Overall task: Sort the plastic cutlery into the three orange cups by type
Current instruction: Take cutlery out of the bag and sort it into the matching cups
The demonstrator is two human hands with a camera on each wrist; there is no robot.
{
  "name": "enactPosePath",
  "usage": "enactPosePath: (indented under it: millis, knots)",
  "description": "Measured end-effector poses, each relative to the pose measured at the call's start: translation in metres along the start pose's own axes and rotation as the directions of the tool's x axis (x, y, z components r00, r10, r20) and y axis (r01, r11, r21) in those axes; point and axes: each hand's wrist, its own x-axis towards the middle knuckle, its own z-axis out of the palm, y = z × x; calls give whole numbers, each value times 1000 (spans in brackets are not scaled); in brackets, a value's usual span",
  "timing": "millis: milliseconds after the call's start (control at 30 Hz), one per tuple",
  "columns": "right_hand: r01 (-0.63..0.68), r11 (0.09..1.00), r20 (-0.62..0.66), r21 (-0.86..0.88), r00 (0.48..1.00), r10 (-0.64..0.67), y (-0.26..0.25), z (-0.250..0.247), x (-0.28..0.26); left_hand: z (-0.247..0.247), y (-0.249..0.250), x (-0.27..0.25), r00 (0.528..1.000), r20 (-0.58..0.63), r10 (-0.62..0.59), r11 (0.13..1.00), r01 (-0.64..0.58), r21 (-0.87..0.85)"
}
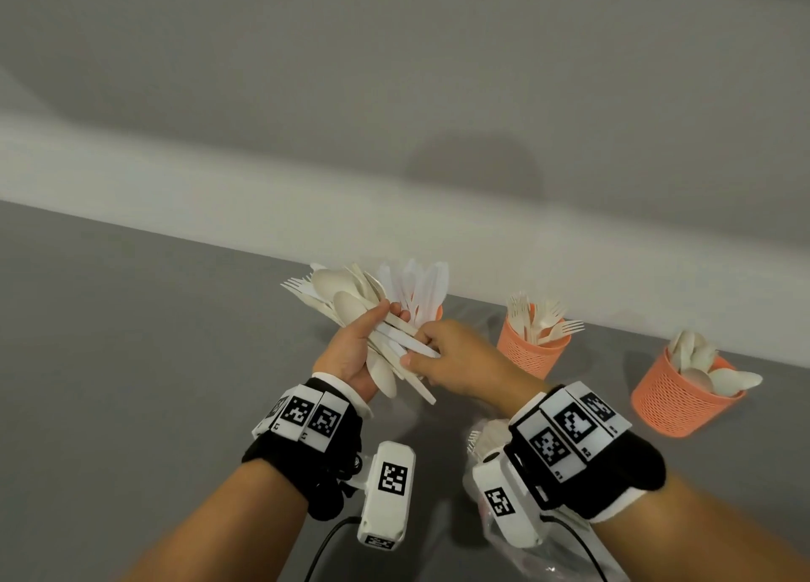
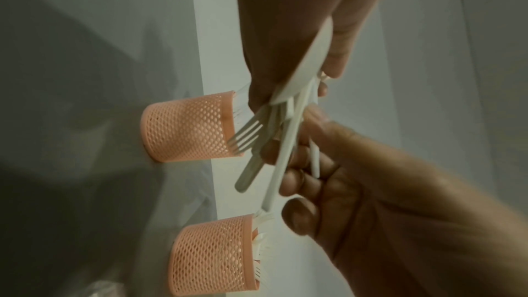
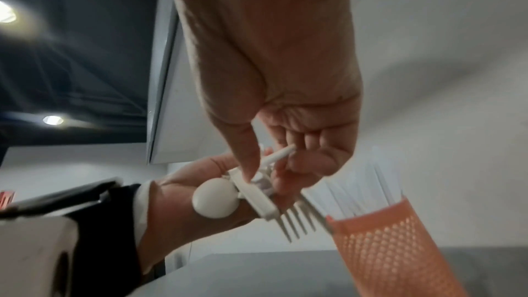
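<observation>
My left hand [image 1: 372, 323] grips a fanned bundle of plastic cutlery [image 1: 346, 296]: beige spoons, forks and white pieces. My right hand [image 1: 416, 358] pinches one white handle [image 1: 414, 345] at the bundle's lower end; in the right wrist view its thumb and fingertips [image 3: 248, 173] close on that handle beside a spoon bowl [image 3: 214, 198] and fork tines [image 3: 297, 220]. Three orange mesh cups stand by the wall. One with white knives [image 1: 438, 311] is mostly hidden behind the hands, one holds forks [image 1: 530, 353], and one holds spoons [image 1: 679, 402].
A clear plastic bag [image 1: 504, 542] with more cutlery lies on the grey table [image 1: 131, 362] under my right wrist. A pale wall [image 1: 263, 187] runs close behind the cups. In the left wrist view two cups [image 2: 185, 128] [image 2: 211, 254] sit below the hands.
</observation>
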Motion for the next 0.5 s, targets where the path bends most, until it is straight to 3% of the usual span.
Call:
enactPosePath:
  millis: [167, 367, 500]
  knots:
    - [-95, 963, 79, 251, 994, 77, 1, 0, -1, -5, 2, 0, 1000, 12, 7, 1000, -7, 15]
    - [-130, 972, 142, 198, 985, 102, 11, -15, -8, -13, 10, 5, 994, -87, 63, 994, -70, -81]
    - [-221, 835, 203, 504, 970, 134, 8, -14, -9, -15, 6, 8, 996, -56, 62, 998, -64, -20]
